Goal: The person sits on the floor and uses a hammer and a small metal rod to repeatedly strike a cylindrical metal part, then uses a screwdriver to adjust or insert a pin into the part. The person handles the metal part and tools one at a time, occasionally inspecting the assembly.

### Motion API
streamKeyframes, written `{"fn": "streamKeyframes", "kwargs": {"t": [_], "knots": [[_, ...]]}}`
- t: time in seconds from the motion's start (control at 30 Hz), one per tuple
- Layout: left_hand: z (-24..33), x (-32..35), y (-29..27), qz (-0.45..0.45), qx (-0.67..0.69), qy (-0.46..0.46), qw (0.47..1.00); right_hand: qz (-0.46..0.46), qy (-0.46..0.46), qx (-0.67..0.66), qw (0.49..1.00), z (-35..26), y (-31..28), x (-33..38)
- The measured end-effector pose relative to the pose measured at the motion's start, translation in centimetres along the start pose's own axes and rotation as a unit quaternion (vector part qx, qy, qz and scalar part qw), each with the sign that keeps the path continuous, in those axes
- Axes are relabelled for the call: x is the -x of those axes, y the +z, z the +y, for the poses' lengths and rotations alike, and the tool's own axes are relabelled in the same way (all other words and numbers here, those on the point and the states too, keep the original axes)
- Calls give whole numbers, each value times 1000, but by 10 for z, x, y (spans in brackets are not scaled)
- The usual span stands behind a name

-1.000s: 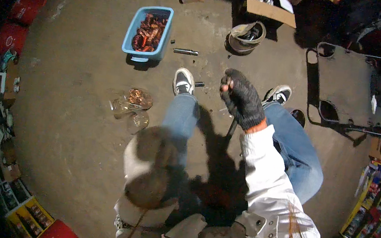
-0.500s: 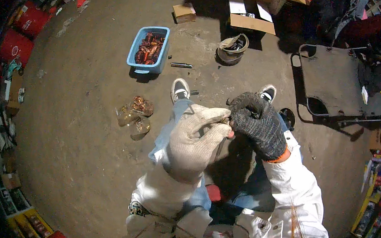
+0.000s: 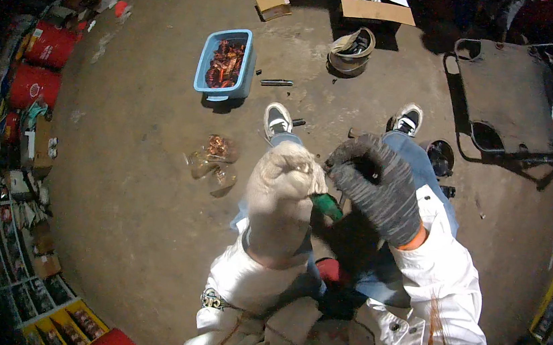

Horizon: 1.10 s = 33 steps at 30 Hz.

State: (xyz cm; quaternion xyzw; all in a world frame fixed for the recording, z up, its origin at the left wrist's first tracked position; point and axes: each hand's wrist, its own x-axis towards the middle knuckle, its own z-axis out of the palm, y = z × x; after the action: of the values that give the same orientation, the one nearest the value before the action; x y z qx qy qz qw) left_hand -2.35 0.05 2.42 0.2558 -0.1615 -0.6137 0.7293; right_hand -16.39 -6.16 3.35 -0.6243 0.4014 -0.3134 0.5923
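While both gloved hands are raised close before the camera, a seated person in a white jacket works over a dusty concrete floor. The left hand (image 3: 282, 193), in a pale knitted glove, is clenched into a fist around a green-handled tool (image 3: 327, 206), whose handle end juts out toward the other hand. The right hand (image 3: 377, 186), in a dark grey glove with an orange cuff, curls over just beside that handle; whether it grips anything cannot be told from here. Half a second earlier the two hands met in much the same pose, though now they sit slightly lower and nearer the body, and the green handle shows more plainly between them. A second ago the right hand alone was lifted, out over the knees, while the left hung low and blurred.

Below the hands stretch legs in blue jeans, ending in a pair of white and black sneakers (image 3: 277, 119). A blue plastic tub (image 3: 241, 74) of reddish-brown scrap stands beyond the left foot. A clear plastic bag (image 3: 213, 162) with coppery pieces lies on the floor left of the knees. A cardboard box (image 3: 374, 9) sits at the far side.
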Motion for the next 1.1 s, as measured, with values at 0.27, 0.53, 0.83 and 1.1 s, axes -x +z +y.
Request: {"fn": "streamKeyframes", "kwargs": {"t": [0.27, 0.53, 0.83, 1.1], "knots": [[-6, -11, -11, -58, -54, 164, 983, -104, -47, 63, 992, -2, 7, 1], [-5, -8, -15, 5, -199, 134, 971, -27, 21, -69, 997, -13, -18, -5], [4, -7, -8, -125, -519, 257, 806, -12, -15, -36, 999, -2, -6, 1], [0, -1, -4, -67, -460, 149, 873, 87, -129, 91, 984, -9, -5, 8]]}}
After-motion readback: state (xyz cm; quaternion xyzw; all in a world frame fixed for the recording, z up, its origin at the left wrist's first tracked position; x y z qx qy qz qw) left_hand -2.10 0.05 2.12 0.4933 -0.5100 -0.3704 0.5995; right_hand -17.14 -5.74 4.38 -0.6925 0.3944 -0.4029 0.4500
